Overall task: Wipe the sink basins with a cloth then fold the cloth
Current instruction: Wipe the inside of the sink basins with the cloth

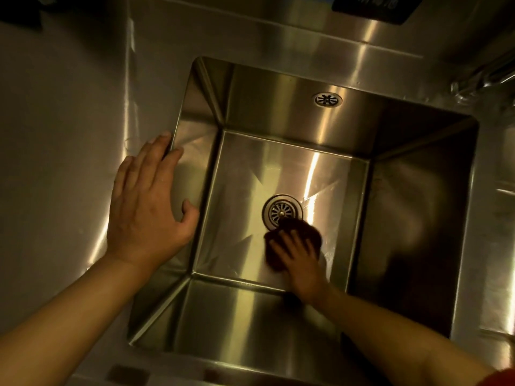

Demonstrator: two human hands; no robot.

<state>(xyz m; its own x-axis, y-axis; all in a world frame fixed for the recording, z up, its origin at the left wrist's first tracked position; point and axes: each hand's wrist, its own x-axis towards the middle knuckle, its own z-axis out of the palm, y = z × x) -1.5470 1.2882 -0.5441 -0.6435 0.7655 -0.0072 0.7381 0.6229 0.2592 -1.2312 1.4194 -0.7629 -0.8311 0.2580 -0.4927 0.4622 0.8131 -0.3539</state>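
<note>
A deep square stainless steel sink basin [418,218] fills the middle of the head view. On its floor, just below the round drain [282,211], lies a dark brown cloth [306,231]. My right hand [299,257] presses flat on the cloth with fingers spread. The hand is slightly blurred. My left hand [147,207] rests flat on the basin's left rim, fingers straight, thumb hanging over the edge into the basin.
A steel counter [69,135] surrounds the basin. An overflow grille [328,99] sits on the back wall. Part of a faucet [485,76] shows at the upper right, and a dark object [373,6] lies at the top edge.
</note>
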